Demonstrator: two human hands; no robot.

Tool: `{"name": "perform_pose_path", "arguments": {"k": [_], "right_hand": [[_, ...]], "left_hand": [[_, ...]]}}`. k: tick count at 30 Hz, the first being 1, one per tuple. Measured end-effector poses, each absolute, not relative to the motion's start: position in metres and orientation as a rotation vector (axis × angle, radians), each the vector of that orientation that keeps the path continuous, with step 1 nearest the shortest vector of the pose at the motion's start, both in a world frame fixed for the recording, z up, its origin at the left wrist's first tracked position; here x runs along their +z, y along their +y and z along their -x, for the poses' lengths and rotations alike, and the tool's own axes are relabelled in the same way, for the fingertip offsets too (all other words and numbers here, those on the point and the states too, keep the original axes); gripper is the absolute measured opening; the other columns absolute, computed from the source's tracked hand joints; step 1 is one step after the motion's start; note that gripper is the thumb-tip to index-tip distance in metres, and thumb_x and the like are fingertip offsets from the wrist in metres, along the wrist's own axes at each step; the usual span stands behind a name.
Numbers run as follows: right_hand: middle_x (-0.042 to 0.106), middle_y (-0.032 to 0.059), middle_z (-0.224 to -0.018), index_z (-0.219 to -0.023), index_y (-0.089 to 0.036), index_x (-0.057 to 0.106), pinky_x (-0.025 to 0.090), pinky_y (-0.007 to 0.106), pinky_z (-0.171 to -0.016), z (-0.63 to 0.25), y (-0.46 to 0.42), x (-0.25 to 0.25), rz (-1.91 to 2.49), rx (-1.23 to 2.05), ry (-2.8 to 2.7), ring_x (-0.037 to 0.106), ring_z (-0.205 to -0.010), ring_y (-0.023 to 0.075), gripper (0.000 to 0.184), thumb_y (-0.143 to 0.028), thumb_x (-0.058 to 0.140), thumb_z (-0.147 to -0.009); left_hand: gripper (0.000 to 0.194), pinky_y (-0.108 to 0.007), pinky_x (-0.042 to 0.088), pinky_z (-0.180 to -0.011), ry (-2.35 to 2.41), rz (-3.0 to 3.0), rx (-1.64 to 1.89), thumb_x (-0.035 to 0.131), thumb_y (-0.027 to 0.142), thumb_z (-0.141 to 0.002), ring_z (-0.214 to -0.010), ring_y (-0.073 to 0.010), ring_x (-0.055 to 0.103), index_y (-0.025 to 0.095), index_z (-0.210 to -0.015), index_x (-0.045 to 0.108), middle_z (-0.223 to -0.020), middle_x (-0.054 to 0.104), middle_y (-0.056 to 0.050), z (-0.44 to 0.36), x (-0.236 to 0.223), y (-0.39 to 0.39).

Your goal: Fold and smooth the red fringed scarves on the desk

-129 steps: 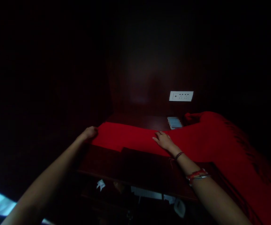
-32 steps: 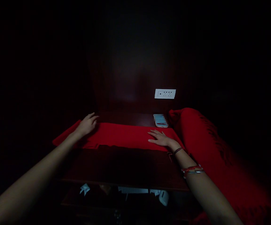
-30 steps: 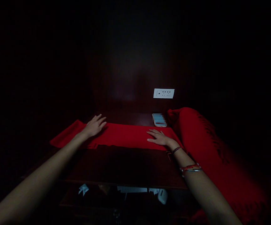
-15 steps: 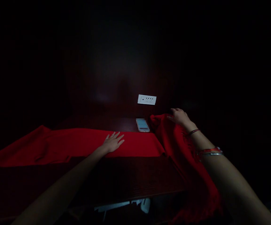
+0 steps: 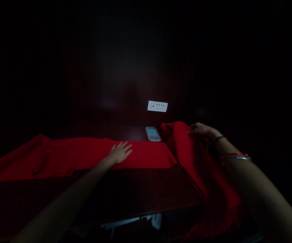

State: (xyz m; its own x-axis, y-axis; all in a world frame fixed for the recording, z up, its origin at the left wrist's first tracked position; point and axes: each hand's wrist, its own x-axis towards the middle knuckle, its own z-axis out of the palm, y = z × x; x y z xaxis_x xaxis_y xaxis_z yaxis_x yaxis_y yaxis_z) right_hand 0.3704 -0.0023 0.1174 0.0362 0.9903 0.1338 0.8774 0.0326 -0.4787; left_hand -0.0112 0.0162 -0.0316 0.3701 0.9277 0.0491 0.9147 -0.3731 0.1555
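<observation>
A red fringed scarf point(image 5: 85, 153) lies in a long folded band across the dark wooden desk point(image 5: 146, 189). My left hand point(image 5: 119, 153) rests flat on the middle of the band, fingers spread. At the right, the rest of the scarf is heaped and hangs over the desk's side, its fringe at the lower right. My right hand point(image 5: 201, 129) is at the top of that heap, thumb and fingers closed on the cloth; some fingers are hidden.
A phone point(image 5: 153, 134) lies behind the scarf near the wall. Above it a white socket plate point(image 5: 157, 106) is fixed to the wall. Below the desk's front edge are papers point(image 5: 122, 222) and a white rounded object point(image 5: 156, 221). Surroundings are very dark.
My left hand has let go of the scarf's left end and slid to the middle of the band. My right hand has left the band and taken the heaped part. The view has shifted right.
</observation>
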Motion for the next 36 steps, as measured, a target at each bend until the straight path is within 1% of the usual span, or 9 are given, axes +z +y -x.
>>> {"name": "perform_pose_path", "arguments": {"k": [3,10,14,18,20,23,26,31,36], "right_hand": [[0.058,0.0062,-0.074,-0.081,-0.012,0.056,0.044,0.030,-0.062,-0.361,-0.012,0.131,1.822,0.470,-1.858,0.054,-0.067,0.0169,0.024,-0.030,0.056,-0.066],[0.055,0.0047,-0.082,-0.089,-0.015,0.048,0.043,0.028,-0.064,-0.274,-0.056,0.151,1.279,0.430,-2.039,0.051,-0.072,0.0138,0.025,-0.035,0.045,-0.075],[0.054,0.0023,-0.084,-0.085,-0.016,0.049,0.041,0.026,-0.070,-0.199,-0.087,0.115,1.001,0.598,-2.454,0.049,-0.076,0.0114,0.019,-0.031,0.045,-0.075],[0.056,0.0028,-0.087,-0.095,-0.016,0.048,0.042,0.020,-0.062,-0.167,-0.096,0.068,0.856,1.121,-2.601,0.052,-0.071,0.0082,0.024,-0.031,0.043,-0.078],[0.057,0.0030,-0.085,-0.096,-0.015,0.050,0.042,0.021,-0.062,-0.175,-0.088,0.057,0.909,1.089,-2.605,0.053,-0.071,0.0085,0.027,-0.033,0.039,-0.080],[0.059,0.0041,-0.084,-0.087,-0.014,0.056,0.041,0.023,-0.066,-0.203,-0.067,0.052,1.218,0.608,-2.549,0.054,-0.074,0.0111,0.025,-0.032,0.040,-0.079],[0.060,0.0076,-0.090,-0.088,-0.014,0.058,0.039,0.024,-0.069,-0.229,-0.045,0.044,1.640,0.207,-2.392,0.055,-0.079,0.0158,0.024,-0.029,0.044,-0.077],[0.057,0.0111,-0.099,-0.100,-0.011,0.053,0.039,0.023,-0.070,-0.240,-0.026,0.020,1.999,0.216,-2.210,0.054,-0.088,0.0185,0.033,-0.030,0.047,-0.074],[0.062,0.0085,-0.082,-0.085,-0.011,0.060,0.040,0.021,-0.059,-0.232,-0.015,0.014,2.108,0.299,-2.108,0.057,-0.074,0.0172,0.021,-0.021,0.052,-0.069]], "left_hand": [[0.051,-0.046,0.014,-0.094,1.702,-2.513,0.206,0.019,0.050,-0.080,-0.121,-0.0254,0.015,0.028,-0.126,0.026,-0.135,0.019,-0.004,0.012,-0.033,0.017],[0.051,-0.047,0.015,-0.094,1.789,-2.460,0.199,0.018,0.048,-0.081,-0.122,-0.0259,0.014,0.027,-0.126,0.026,-0.135,0.019,-0.005,0.007,-0.031,0.022],[0.051,-0.046,0.017,-0.093,1.798,-2.468,0.237,0.017,0.047,-0.081,-0.121,-0.0252,0.017,0.024,-0.126,0.027,-0.134,0.021,-0.007,0.009,-0.029,0.021],[0.049,-0.040,0.022,-0.093,1.785,-2.514,0.326,0.018,0.043,-0.083,-0.119,-0.0233,0.023,0.020,-0.124,0.032,-0.131,0.027,-0.008,0.017,-0.026,0.017],[0.047,-0.035,0.027,-0.090,1.732,-2.558,0.392,0.019,0.039,-0.083,-0.114,-0.0221,0.033,0.017,-0.119,0.039,-0.125,0.037,-0.009,0.019,-0.022,0.015],[0.047,-0.031,0.034,-0.081,1.677,-2.583,0.510,0.018,0.038,-0.083,-0.097,-0.0213,0.047,0.013,-0.101,0.054,-0.106,0.052,-0.012,0.017,-0.013,0.009],[0.049,-0.028,0.038,-0.068,1.609,-2.539,0.493,0.022,0.047,-0.080,-0.079,-0.0208,0.054,0.014,-0.081,0.058,-0.084,0.059,-0.011,0.010,-0.006,0.001],[0.033,-0.023,0.034,-0.054,1.425,-2.516,0.344,0.049,0.051,-0.063,-0.064,-0.0175,0.053,0.018,-0.068,0.053,-0.068,0.058,-0.004,0.002,-0.006,-0.012],[0.018,-0.021,0.032,-0.052,1.319,-2.423,0.329,0.051,0.034,-0.064,-0.057,-0.0120,0.048,0.018,-0.058,0.048,-0.058,0.053,0.001,-0.004,-0.004,-0.021]]}}
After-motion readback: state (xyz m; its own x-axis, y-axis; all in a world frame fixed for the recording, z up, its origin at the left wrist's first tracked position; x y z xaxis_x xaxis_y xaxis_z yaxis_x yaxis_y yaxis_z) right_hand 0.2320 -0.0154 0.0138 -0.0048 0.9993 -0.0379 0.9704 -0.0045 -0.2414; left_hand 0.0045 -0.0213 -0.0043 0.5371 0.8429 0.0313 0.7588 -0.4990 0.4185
